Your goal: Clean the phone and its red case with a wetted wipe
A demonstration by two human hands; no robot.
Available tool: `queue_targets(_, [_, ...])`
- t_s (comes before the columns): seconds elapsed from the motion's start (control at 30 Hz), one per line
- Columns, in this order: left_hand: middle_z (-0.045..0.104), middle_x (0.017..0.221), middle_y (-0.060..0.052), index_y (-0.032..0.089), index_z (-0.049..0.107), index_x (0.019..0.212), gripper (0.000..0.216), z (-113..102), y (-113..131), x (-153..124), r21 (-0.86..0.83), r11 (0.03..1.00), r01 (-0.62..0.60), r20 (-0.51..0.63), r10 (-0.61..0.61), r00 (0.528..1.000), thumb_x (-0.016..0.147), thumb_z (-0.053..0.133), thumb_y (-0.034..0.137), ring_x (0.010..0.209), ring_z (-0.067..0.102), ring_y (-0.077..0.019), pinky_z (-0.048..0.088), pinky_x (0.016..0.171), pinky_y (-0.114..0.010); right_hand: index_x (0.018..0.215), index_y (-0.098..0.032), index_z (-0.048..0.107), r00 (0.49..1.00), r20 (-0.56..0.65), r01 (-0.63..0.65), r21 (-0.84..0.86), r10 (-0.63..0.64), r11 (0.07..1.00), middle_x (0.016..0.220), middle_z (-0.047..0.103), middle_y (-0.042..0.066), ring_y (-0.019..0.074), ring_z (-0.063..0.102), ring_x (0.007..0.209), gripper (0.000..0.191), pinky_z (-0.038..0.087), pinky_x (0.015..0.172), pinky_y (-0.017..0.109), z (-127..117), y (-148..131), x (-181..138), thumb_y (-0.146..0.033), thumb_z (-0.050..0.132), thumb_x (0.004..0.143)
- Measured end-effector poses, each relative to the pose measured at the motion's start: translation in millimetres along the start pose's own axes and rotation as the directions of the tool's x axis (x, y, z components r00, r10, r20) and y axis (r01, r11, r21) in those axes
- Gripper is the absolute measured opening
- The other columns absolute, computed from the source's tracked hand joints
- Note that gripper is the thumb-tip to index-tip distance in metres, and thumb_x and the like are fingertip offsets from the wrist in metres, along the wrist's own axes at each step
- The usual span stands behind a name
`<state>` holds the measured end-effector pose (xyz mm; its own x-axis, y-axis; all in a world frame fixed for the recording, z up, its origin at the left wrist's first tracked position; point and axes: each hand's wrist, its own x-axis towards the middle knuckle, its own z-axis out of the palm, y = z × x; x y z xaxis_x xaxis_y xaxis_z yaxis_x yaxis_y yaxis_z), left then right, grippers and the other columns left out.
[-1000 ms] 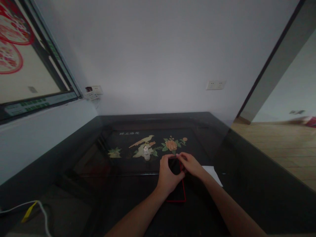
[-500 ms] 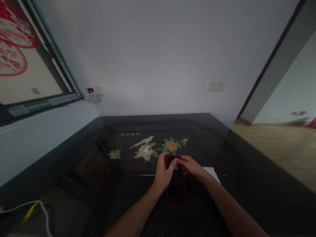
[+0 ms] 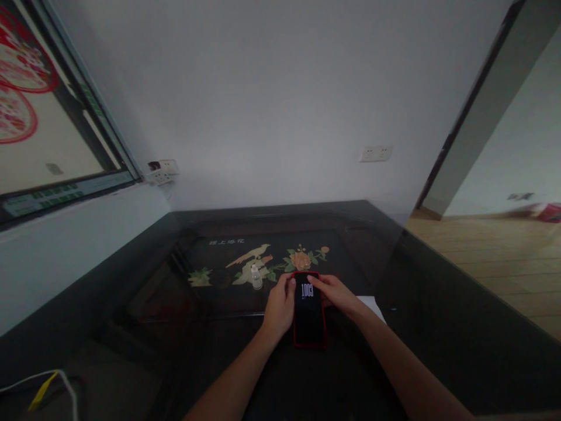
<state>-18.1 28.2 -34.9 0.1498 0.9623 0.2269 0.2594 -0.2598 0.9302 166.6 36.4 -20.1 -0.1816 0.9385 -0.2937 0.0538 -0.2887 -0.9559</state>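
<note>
A smartphone in a red case [image 3: 309, 313] lies flat on the dark glass table [image 3: 438, 327], its screen lit and showing white digits. My left hand [image 3: 279, 307] rests against the phone's left edge, thumb near the top corner. My right hand [image 3: 335, 293] touches the phone's upper right edge with its fingertips. A small clear dropper bottle [image 3: 255, 277] stands upright just left of my left hand, apart from it.
A white sheet of paper [image 3: 371, 306] lies under my right wrist. A bird and flower inlay [image 3: 263, 260] shows under the glass. White and yellow cables [image 3: 44, 389] lie at the near left. Wall sockets [image 3: 374, 154] sit behind; wooden floor [image 3: 491, 251] lies right.
My left hand slid off the phone's top to its left side, uncovering the screen, which now shows lit digits. The view shifted slightly.
</note>
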Motion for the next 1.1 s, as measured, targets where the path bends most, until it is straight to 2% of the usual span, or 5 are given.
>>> queue_targets(0.27, [0.069, 0.116, -0.009, 0.022, 0.055, 0.127, 0.033, 1.8, -3.4, -2.1, 0.081, 0.996, -0.039, -0.049, 0.043, 0.998, 0.106, 0.034, 0.037, 0.106, 0.067, -0.0228, 0.049, 0.093, -0.037, 0.103, -0.015, 0.070, 0.987, 0.129, 0.095, -0.005, -0.094, 0.995, 0.087, 0.074, 0.005, 0.0190, 0.069, 0.075, 0.054, 0.054, 0.067, 0.029, 1.5, 11.1, 6.6, -0.062, 0.077, 0.077])
queue_targets(0.5, [0.069, 0.103, -0.010, 0.020, 0.051, 0.118, 0.028, 1.9, -4.1, -2.1, 0.089, 0.996, -0.030, -0.051, 0.035, 0.998, 0.106, 0.030, 0.033, 0.094, 0.068, -0.0228, 0.049, 0.085, -0.036, 0.103, -0.015, 0.072, 0.964, 0.203, 0.179, -0.005, -0.174, 0.984, 0.092, 0.076, 0.006, 0.0226, 0.069, 0.086, 0.056, 0.053, 0.078, 0.032, 4.1, 6.4, 0.5, -0.065, 0.075, 0.077])
queue_targets(0.73, [0.068, 0.098, -0.010, 0.020, 0.050, 0.112, 0.028, 2.1, -7.0, -0.9, 0.042, 0.999, -0.029, -0.032, 0.031, 0.999, 0.106, 0.029, 0.038, 0.087, 0.067, -0.0218, 0.049, 0.080, -0.034, 0.102, -0.016, 0.072, 0.956, 0.243, 0.179, -0.028, -0.167, 0.984, 0.094, 0.075, 0.006, 0.0233, 0.069, 0.089, 0.055, 0.053, 0.080, 0.034, 4.1, -0.9, -5.6, -0.065, 0.075, 0.077])
queue_targets(0.93, [0.067, 0.099, -0.010, 0.019, 0.052, 0.112, 0.030, 1.8, -7.3, 0.2, 0.016, 1.000, -0.023, -0.034, 0.023, 0.999, 0.106, 0.030, 0.039, 0.090, 0.066, -0.0216, 0.050, 0.082, -0.036, 0.107, -0.016, 0.072, 0.944, 0.276, 0.190, -0.005, -0.181, 0.982, 0.093, 0.075, 0.006, 0.0235, 0.069, 0.090, 0.055, 0.052, 0.081, 0.033, 2.6, -1.5, -6.7, -0.064, 0.074, 0.079])
queue_targets(1.1, [0.069, 0.099, -0.009, 0.019, 0.055, 0.116, 0.038, 0.6, -4.7, -0.2, -0.021, 0.999, -0.033, 0.008, 0.033, 0.999, 0.106, 0.029, 0.045, 0.088, 0.066, -0.0211, 0.051, 0.081, -0.035, 0.104, -0.016, 0.071, 0.942, 0.287, 0.178, 0.005, -0.172, 0.984, 0.093, 0.075, 0.006, 0.0229, 0.069, 0.090, 0.051, 0.052, 0.082, 0.033, 2.8, -5.4, -9.6, -0.060, 0.075, 0.079])
